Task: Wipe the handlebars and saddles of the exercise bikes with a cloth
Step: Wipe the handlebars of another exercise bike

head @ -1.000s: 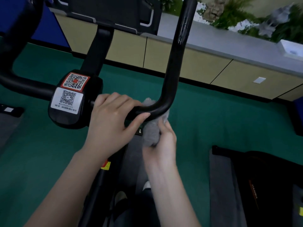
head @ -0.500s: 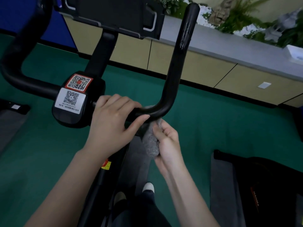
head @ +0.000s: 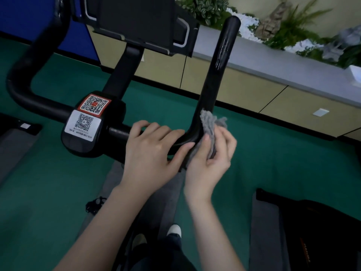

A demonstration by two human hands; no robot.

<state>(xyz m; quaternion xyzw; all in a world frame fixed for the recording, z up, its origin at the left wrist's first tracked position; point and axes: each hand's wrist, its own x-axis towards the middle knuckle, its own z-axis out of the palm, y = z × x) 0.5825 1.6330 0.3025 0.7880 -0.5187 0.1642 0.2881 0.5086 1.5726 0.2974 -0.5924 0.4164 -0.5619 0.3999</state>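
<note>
A black exercise-bike handlebar [head: 218, 71] rises from a bend at centre frame, and its left horn [head: 29, 75] curves up at the left. My left hand [head: 152, 153] grips the horizontal bar just left of the bend. My right hand [head: 211, 159] holds a grey cloth [head: 210, 122] and presses it against the right side of the bend. A black hub [head: 91, 126] with two QR-code stickers sits at the middle of the bar. No saddle is in view.
A black console [head: 140, 22] stands above the hub. Green floor surrounds the bike. A beige cabinet wall [head: 293, 106] with a grey ledge and plants runs along the back. A black and grey machine [head: 304, 231] lies at the lower right. My feet show at the bottom.
My right hand has come up from under the bend to its right side, and the cloth now sticks up beside the rising bar. My left hand has kept its grip.
</note>
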